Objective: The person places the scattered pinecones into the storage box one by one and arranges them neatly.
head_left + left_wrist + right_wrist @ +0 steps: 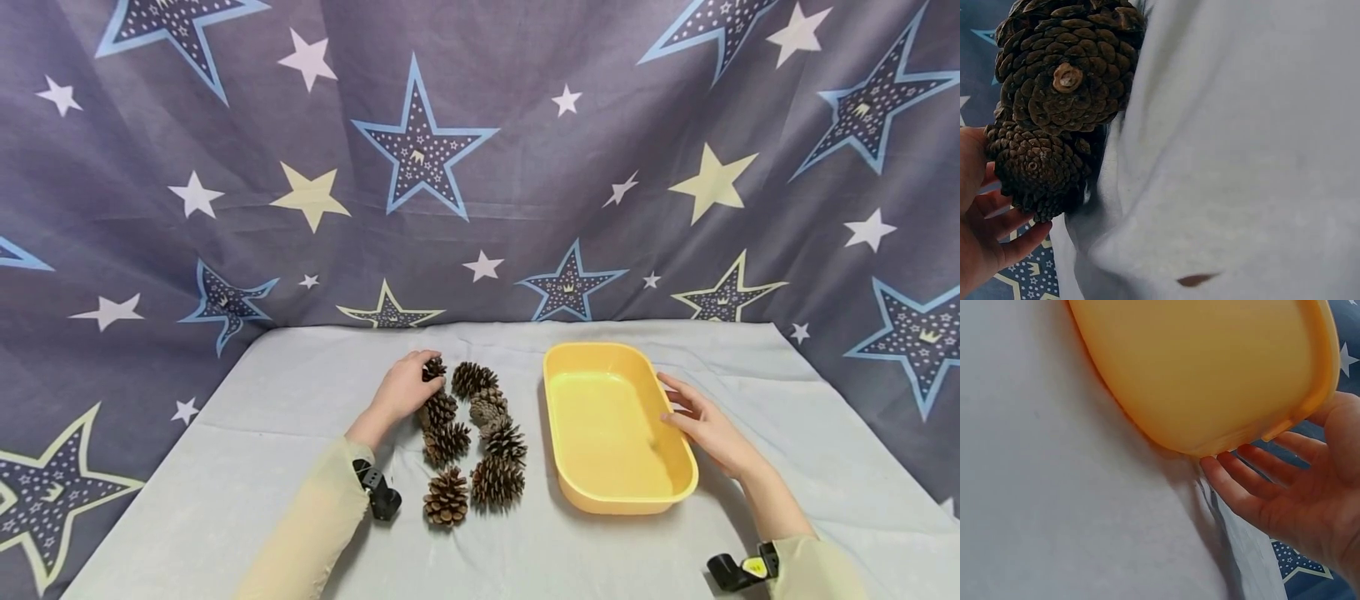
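My left hand (405, 385) is at the far end of the left row of pine cones. Its thumb and fingers go round the farthest pine cone (433, 369). In the left wrist view the fingers (1022, 244) lie against a brown pine cone (1038, 165), with a larger one (1069, 78) nearer the camera. My right hand (708, 429) holds the right side of a yellow plastic basin (592, 505). Its thumb lies at the rim, while the fingertips (1210, 464) touch the outer wall from below. Nothing lies inside the basin.
Several more pine cones, such as the near one (446, 497) and the right-row one (498, 482), lie between my left hand and the basin. A wrinkled pale cloth (247, 492) covers the table. Behind it hangs a star-patterned curtain (510, 100).
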The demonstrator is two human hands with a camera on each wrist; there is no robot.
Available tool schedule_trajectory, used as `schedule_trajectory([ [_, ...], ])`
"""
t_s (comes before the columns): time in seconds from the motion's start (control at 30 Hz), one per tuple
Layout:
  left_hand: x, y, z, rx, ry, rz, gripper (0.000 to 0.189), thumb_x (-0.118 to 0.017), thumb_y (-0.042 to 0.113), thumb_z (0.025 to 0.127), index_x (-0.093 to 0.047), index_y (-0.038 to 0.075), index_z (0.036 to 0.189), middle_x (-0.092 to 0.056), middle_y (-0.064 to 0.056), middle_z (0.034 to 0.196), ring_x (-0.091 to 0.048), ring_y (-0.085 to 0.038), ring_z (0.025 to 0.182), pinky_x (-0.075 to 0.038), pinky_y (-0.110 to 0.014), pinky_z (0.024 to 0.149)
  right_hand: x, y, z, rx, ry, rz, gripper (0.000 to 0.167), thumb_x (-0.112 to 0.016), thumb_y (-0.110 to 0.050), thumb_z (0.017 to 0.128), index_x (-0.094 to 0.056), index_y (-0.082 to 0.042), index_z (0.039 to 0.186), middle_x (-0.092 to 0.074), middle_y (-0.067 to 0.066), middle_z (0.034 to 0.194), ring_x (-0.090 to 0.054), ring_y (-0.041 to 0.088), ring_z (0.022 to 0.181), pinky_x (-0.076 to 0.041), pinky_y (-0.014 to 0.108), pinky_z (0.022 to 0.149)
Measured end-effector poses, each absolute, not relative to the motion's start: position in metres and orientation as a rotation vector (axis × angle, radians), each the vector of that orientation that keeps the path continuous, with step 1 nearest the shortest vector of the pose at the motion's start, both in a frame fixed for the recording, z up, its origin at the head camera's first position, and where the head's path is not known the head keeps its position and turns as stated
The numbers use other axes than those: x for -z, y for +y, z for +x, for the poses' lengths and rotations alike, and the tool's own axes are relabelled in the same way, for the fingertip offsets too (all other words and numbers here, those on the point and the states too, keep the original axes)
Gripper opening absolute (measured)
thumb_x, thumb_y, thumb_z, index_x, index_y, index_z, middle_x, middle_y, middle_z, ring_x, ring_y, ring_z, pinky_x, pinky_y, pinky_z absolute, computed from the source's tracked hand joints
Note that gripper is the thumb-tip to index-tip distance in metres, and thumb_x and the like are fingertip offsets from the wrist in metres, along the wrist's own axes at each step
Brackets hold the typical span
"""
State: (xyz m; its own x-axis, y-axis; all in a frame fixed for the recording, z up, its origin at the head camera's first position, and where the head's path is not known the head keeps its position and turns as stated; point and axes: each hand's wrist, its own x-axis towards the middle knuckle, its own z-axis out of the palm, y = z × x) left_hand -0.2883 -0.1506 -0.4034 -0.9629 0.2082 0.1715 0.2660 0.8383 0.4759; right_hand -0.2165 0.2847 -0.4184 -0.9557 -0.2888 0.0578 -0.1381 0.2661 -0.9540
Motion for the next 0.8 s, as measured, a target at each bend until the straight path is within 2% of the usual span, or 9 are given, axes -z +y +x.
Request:
schedule_trajectory([
  [0.2, 0.398, -0.152, -0.289, 0.761, -2.874, -0.362, 0.051, -0.062, 0.028, 0.084, -0.049, 0.009, 0.13, -0.052, -0.018, 0.125, -0.051, -0.038, 0.111, -0.039, -0.051, 0.096, 0.418, 0.284, -0.216, 1.777, 2.406, -0.405, 0.063, -0.051, -0.009, 0.091, -0.017, 0.002, 0.143, -0.033, 0.035, 0.131, -0.054, 0.002, 0.098, -0.051, 0.021, 0.076],
  [0.57, 0.375, -0.147, -0.291, 0.753, -2.8, -0.404, 0.053, -0.06, 0.035, 0.084, -0.049, 0.012, 0.13, -0.048, -0.015, 0.133, -0.045, -0.035, 0.12, -0.034, -0.049, 0.101, 0.414, 0.285, -0.217, 1.776, 2.422, -0.382, 0.062, -0.05, -0.012, 0.092, -0.018, 0.001, 0.143, -0.034, 0.034, 0.131, -0.055, 0.003, 0.097, -0.051, 0.021, 0.075],
  [0.8, 0.363, -0.127, -0.286, 0.834, -2.769, -0.398, 0.053, -0.059, 0.041, 0.084, -0.051, 0.014, 0.129, -0.049, -0.013, 0.132, -0.049, -0.033, 0.117, -0.037, -0.048, 0.099, 0.417, 0.286, -0.215, 1.789, 2.409, -0.393, 0.059, -0.048, -0.013, 0.094, -0.018, 0.002, 0.143, -0.034, 0.036, 0.131, -0.056, 0.003, 0.094, -0.051, 0.022, 0.071],
])
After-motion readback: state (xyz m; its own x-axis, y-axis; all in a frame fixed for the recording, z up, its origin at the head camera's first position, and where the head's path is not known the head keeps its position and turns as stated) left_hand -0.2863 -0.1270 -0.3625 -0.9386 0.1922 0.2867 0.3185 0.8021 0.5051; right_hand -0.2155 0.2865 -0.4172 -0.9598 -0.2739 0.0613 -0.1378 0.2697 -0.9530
